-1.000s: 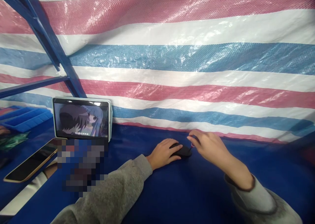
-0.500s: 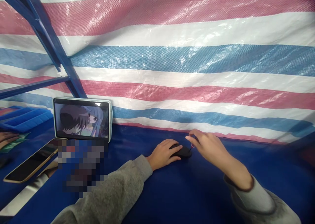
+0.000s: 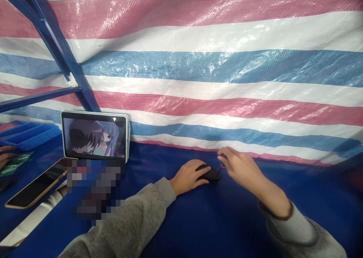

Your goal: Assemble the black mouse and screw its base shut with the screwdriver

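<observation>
A dark, rounded, flat object (image 3: 213, 174) lies on the blue table (image 3: 198, 220). My left hand (image 3: 190, 177) rests on its left part, fingers spread over it and pressing it to the table. Over its right end my right hand (image 3: 235, 165) is pinched around a small screwdriver (image 3: 222, 166) with a purplish handle. The thin shaft points down onto the right end of the dark object. My fingers hide most of the handle, and the contact of the tip is too small to make out.
A tablet (image 3: 95, 137) stands at the left, showing a cartoon. Nearer lies a phone (image 3: 36, 184) beside a blurred patch. Blue trays (image 3: 34, 135) and another person's hand (image 3: 4, 157) by a green board (image 3: 17, 163) are far left. Striped sheeting (image 3: 198, 67) hangs behind.
The fingers of my right hand have shifted slightly around the screwdriver. My left hand has stayed in place. At the far left, the other person's hand has moved a little and the tablet picture has changed.
</observation>
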A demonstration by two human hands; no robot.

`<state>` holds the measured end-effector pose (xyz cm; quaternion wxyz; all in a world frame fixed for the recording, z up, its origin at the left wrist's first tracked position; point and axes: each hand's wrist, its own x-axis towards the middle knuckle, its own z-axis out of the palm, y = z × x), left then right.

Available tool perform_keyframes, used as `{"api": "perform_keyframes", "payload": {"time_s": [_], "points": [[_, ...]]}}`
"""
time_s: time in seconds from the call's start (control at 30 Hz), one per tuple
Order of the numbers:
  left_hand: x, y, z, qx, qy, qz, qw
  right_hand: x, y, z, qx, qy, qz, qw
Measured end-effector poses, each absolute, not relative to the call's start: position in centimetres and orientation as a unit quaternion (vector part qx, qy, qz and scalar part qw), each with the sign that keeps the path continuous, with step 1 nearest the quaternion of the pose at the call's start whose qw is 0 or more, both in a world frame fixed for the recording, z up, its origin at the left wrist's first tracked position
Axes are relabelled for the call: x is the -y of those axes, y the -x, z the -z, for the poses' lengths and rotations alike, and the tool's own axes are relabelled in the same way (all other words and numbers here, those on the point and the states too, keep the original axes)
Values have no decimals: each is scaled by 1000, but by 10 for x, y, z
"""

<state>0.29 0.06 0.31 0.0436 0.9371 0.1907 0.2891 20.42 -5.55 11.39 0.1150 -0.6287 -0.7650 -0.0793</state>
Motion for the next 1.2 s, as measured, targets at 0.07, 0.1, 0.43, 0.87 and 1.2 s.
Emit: {"api": "perform_keyframes", "payload": {"time_s": [0.07, 0.1, 0.43, 0.87, 1.2], "points": [[0, -3, -3, -192, -937, -290, 45, 55, -206, -113, 772, 616, 89, 127], [0, -3, -3, -192, -937, -289, 46, 55, -206, -112, 775, 610, 93, 132], [0, -3, -4, -189, -937, -289, 43, 55, -207, -113, 776, 602, 116, 148], [0, -3, -3, -192, -937, -290, 47, 54, -206, -109, 770, 608, 135, 140], [0, -3, -3, -193, -936, -291, 44, 54, -205, -109, 770, 609, 136, 135]]}}
